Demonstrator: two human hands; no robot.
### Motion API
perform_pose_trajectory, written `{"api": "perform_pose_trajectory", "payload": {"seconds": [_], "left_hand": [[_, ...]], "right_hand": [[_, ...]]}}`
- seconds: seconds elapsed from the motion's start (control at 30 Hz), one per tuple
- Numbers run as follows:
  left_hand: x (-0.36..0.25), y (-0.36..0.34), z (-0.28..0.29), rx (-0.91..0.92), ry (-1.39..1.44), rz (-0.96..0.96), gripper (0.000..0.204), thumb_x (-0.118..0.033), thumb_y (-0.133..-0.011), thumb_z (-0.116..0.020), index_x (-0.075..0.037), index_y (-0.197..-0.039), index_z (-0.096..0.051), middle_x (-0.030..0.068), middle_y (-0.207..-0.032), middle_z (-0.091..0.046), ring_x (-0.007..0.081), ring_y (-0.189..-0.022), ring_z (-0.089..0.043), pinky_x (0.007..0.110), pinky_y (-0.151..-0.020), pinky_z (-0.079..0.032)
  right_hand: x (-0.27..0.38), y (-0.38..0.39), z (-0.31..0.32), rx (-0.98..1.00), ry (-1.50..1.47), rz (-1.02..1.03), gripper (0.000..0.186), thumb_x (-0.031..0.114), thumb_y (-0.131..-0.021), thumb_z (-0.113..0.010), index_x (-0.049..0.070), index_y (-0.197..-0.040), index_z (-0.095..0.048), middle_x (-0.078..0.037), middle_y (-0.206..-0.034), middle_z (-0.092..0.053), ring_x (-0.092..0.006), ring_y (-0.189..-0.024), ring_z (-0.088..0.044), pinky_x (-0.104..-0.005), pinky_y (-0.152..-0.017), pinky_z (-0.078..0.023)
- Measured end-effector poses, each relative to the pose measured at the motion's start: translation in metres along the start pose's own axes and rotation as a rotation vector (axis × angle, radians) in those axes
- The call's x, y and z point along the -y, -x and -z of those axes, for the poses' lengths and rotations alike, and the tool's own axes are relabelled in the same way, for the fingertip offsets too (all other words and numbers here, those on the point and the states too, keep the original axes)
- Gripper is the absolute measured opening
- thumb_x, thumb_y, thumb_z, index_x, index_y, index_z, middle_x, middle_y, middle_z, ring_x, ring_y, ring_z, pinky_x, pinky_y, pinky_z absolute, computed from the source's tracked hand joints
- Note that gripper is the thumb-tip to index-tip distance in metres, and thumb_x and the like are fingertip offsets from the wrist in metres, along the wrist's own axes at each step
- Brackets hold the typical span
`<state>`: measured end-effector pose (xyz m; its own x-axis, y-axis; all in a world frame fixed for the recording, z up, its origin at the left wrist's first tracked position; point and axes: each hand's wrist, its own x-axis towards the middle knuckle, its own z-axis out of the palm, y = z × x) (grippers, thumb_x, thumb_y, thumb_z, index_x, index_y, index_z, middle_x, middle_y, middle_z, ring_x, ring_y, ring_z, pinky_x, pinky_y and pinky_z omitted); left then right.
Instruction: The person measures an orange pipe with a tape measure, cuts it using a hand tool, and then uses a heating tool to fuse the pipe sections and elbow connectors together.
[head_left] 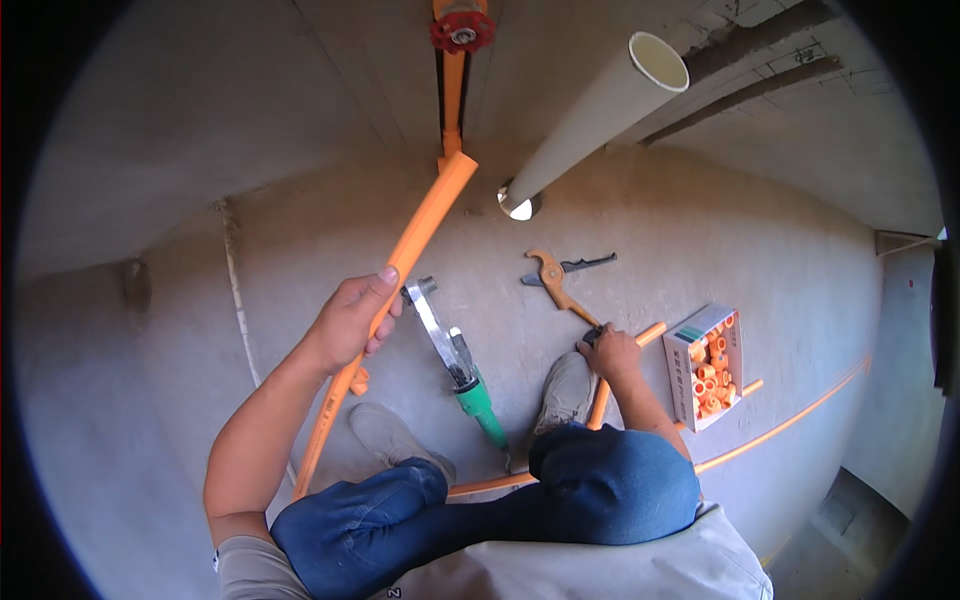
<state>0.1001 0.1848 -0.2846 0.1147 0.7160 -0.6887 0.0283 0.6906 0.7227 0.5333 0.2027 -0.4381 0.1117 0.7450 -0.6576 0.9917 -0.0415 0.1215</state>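
My left hand (355,320) grips a long orange pipe (430,212), held diagonally with its upper end raised. An orange fitting (358,381) shows beside the pipe below my hand. My right hand (608,355) is closed on the dark handle of a yellow pipe cutter (555,283), whose head lies beside a black tool (590,263) on the floor. Between my hands a green pipe welding tool (478,408) with a metal heating head rests on the floor. An open box (678,375) of several small orange fittings sits right of my right hand.
A tall grey pipe (590,120) rises from a hole in the floor (240,400). An orange pipe with a red valve wheel (462,33) runs at the top. Orange pipes (770,432) lie along the floor at right. My shoes and bent knees are below my hands.
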Motion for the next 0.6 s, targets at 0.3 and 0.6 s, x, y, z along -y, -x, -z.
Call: {"api": "perform_pose_trajectory", "payload": {"seconds": [0.3,0.6], "left_hand": [[0.001,0.018,0.000,0.051,-0.010,-0.024,0.059,-0.062,-0.105,-0.042,-0.007,-0.089,-0.055,-0.0009,-0.064,-0.049,0.0078,-0.050,-0.045,0.025,-0.047,-0.040],[-0.034,0.047,-0.020,0.232,-0.083,-0.034,0.057,-0.063,-0.098,-0.057,-0.007,-0.092,-0.053,-0.0036,-0.063,-0.045,0.0058,-0.051,-0.041,0.024,-0.046,-0.039]], "right_hand": [[-0.033,0.033,0.002,-0.432,-0.864,-0.067,0.062,0.041,-0.079,-0.076,-0.002,-0.121,-0.066,-0.019,-0.102,-0.073,-0.0325,-0.093,-0.072,-0.0446,-0.087,-0.057],[0.041,0.075,0.129,0.885,-1.832,0.852,0.090,0.036,-0.072,-0.077,0.002,-0.147,-0.042,-0.018,-0.130,-0.061,-0.0314,-0.123,-0.061,-0.0475,-0.106,-0.049]]}}
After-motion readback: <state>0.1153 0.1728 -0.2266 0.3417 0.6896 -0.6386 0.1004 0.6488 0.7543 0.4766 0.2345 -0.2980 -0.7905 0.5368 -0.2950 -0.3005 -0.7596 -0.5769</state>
